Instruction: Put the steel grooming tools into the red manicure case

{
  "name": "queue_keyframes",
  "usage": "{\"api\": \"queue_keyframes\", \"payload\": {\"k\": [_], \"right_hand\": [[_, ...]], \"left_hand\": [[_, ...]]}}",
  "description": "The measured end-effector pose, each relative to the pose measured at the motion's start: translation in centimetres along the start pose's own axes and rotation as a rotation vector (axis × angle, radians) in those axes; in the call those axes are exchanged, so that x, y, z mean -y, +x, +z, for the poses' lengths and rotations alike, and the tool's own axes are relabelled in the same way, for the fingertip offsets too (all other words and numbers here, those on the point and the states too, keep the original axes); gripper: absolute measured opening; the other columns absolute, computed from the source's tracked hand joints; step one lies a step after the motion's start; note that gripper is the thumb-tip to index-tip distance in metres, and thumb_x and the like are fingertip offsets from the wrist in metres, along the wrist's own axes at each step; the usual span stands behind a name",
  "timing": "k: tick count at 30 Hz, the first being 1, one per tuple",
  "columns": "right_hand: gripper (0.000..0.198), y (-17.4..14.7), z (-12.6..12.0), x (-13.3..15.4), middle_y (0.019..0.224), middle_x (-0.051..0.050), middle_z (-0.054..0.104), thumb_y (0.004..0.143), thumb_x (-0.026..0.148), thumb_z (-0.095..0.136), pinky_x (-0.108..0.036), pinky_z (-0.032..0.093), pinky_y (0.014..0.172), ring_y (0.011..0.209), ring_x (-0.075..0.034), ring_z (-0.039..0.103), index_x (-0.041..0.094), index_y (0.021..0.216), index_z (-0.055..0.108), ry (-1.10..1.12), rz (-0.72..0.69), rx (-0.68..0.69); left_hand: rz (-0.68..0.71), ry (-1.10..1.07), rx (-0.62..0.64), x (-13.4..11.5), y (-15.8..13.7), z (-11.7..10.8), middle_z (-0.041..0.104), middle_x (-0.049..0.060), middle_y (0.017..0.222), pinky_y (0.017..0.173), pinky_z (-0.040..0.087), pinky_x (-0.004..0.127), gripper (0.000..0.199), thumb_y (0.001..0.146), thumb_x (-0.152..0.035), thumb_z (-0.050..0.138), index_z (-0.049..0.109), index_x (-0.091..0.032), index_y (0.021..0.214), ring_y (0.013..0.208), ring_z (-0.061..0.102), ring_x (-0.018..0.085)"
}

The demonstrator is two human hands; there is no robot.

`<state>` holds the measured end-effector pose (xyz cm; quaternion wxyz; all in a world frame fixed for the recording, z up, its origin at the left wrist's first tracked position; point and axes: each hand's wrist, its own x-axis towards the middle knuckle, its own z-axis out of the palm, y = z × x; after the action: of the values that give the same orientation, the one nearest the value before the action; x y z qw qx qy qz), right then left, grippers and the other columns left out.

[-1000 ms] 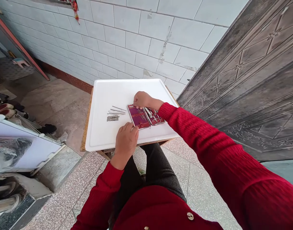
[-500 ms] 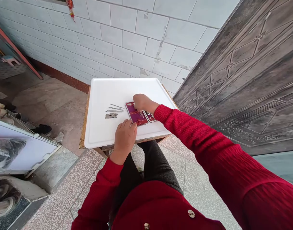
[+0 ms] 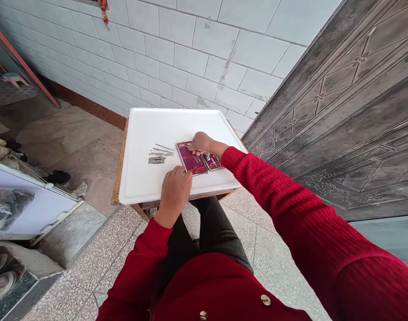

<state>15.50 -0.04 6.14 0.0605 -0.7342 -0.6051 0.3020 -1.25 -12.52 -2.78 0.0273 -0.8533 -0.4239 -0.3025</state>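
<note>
An open manicure case [image 3: 194, 166] with a purple-red lining lies on a white board [image 3: 140, 185]. My left hand [image 3: 175, 187] rests at its near left corner, fingers curled against the edge. Over the far part of the case is my right hand [image 3: 201, 143], its fingers pinched together and pointing down into the lining; what they grip, if anything, is hidden. Small scissors [image 3: 214, 165] sit in the case's right half, beside a shiny metal piece. Left of the case lie a nail clipper [image 3: 156, 160] and several slim metal tools [image 3: 163, 150].
The board tops a small wooden table [image 3: 120, 178]. A white tiled wall [image 3: 177, 53] stands behind it, and a dark patterned metal door [image 3: 324, 120] is on the right. A white rack [image 3: 33, 200] stands at the left, with shoes behind it.
My right hand has shifted slightly right, uncovering more of the scissors and the case's right half. My left hand stays at the case's corner. The view has moved slightly.
</note>
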Motion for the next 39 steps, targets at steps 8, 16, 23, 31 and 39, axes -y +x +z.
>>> {"api": "queue_keyframes", "payload": {"k": [8,16,23,31,39], "right_hand": [[0.037,1.6,-0.3,1.0,0.046,0.004,0.058,0.088,0.011,0.073,-0.017,0.044,0.046,0.039,-0.006,0.047,0.017,0.055,0.057,0.061,-0.073,-0.017],[0.029,2.3,-1.5,4.2,0.063,-0.006,0.071,0.086,0.006,0.068,-0.020,0.056,0.059,0.058,-0.013,0.065,0.015,0.060,0.060,0.032,-0.270,-0.042],[0.016,2.7,1.1,8.4,0.065,-0.004,0.072,0.083,0.007,0.072,-0.026,0.061,0.067,0.065,-0.018,0.071,0.014,0.069,0.068,-0.209,-0.427,0.075],[0.013,2.1,-0.1,4.9,0.076,-0.005,0.079,0.087,0.009,0.070,-0.021,0.057,0.066,0.067,-0.015,0.075,0.013,0.075,0.070,-0.168,-0.329,-0.016],[0.020,-0.2,-0.6,1.3,0.067,-0.006,0.078,0.089,0.012,0.070,-0.025,0.060,0.081,0.078,-0.020,0.079,0.013,0.069,0.074,-0.300,-0.148,0.003]], "left_hand": [[0.001,0.003,0.006,0.0,-0.1,-0.1,0.070,0.009,0.108,0.085,0.051,0.041,0.013,0.103,-0.016,0.055,0.067,-0.021,0.103,0.105,0.065,0.026],[0.001,0.013,0.003,-0.1,-0.2,-0.3,0.071,0.011,0.112,0.088,0.052,0.041,0.012,0.104,-0.017,0.056,0.067,-0.021,0.106,0.111,0.066,0.027],[0.006,0.020,0.012,-0.1,-0.2,-0.6,0.072,0.010,0.113,0.090,0.053,0.040,0.014,0.106,-0.017,0.053,0.067,-0.020,0.107,0.109,0.068,0.025],[0.020,0.018,-0.024,0.0,-0.3,-0.2,0.072,0.011,0.114,0.090,0.053,0.041,0.012,0.104,-0.016,0.056,0.067,-0.019,0.108,0.111,0.067,0.026],[0.029,0.033,-0.034,0.0,-0.2,-0.1,0.071,0.009,0.108,0.085,0.053,0.041,0.010,0.102,-0.015,0.058,0.066,-0.020,0.103,0.106,0.066,0.027]]}}
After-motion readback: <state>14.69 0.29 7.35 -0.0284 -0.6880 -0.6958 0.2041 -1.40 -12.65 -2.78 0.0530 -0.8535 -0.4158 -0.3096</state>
